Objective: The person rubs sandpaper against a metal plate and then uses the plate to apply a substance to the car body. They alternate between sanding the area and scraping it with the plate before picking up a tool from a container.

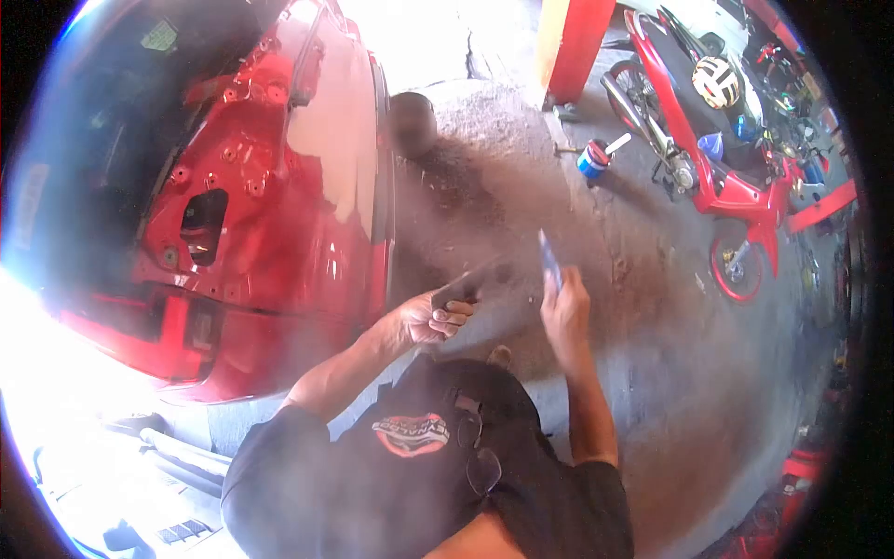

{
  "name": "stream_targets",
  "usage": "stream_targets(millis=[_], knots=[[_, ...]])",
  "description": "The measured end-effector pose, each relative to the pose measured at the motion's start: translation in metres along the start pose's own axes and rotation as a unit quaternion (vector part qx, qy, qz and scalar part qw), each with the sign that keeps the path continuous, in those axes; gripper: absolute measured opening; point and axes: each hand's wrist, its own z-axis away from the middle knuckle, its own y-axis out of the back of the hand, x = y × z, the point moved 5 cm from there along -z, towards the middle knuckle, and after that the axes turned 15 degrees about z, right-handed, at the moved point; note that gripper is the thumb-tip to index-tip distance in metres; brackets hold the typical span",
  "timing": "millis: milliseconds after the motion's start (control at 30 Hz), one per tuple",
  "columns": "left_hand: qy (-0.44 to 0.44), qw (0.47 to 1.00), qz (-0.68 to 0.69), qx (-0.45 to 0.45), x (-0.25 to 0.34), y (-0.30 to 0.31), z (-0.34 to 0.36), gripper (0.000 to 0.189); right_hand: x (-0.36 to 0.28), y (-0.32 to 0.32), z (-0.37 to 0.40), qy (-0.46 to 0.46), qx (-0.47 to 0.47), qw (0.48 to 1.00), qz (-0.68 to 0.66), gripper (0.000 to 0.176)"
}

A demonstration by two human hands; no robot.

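My left hand [441,319] is closed around a thin dark flat plate [466,282], which points up and to the right. To its right, my right hand [565,303] grips a narrow flat blade [549,256] with a bluish tint, held upright with its tip pointing away from me. The blade and the plate are apart. On my left stands a red car [251,233], its rear corner stripped of parts. A beige, filler-like patch [331,140] covers part of its side panel. Haze over the lens blurs the finer details.
A blue and red can [593,160] with a light stick-like tool stands on the floor ahead. Beyond it, a red motorcycle [736,191] bears a black and white helmet [715,82]. A red pillar [575,51] rises ahead. A dark wheel-like round shape [412,124] sits beside the car.
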Motion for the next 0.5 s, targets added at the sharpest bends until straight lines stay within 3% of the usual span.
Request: stream_targets(millis=[100,133,233,267,300,367,400,500], knots=[[-0.084,0.981,0.108,0.135,0.008,0.030,-0.008,0.015,-0.071,0.038,0.022,0.298,0.042,0.953,-0.030,0.019],[-0.135,0.954,-0.028,0.265,-0.009,0.004,-0.011,0.021,-0.075,0.034,0.016,0.348,0.056,0.930,-0.099,0.016],[0.036,0.990,-0.085,0.109,-0.034,-0.002,-0.016,0.031,0.016,-0.005,0.001,0.066,0.002,0.997,0.032,0.016],[0.129,0.991,0.001,-0.039,-0.038,-0.006,-0.023,0.040,0.028,0.003,-0.002,-0.040,-0.003,0.999,0.009,0.013],[0.048,0.998,-0.032,0.028,-0.028,0.013,-0.032,0.042,0.029,0.009,-0.005,-0.071,0.015,0.997,-0.038,0.015],[-0.114,0.976,-0.088,0.161,-0.037,-0.004,-0.045,0.048,0.001,0.032,-0.008,-0.134,0.045,0.982,-0.128,0.019],[-0.091,0.989,-0.081,0.081,-0.042,-0.020,-0.060,0.055,-0.014,0.028,-0.007,-0.087,0.105,0.976,-0.173,0.025],[-0.158,0.980,-0.113,0.051,-0.052,-0.031,-0.086,0.060,-0.045,0.015,-0.009,0.066,0.246,0.956,-0.147,0.036]])
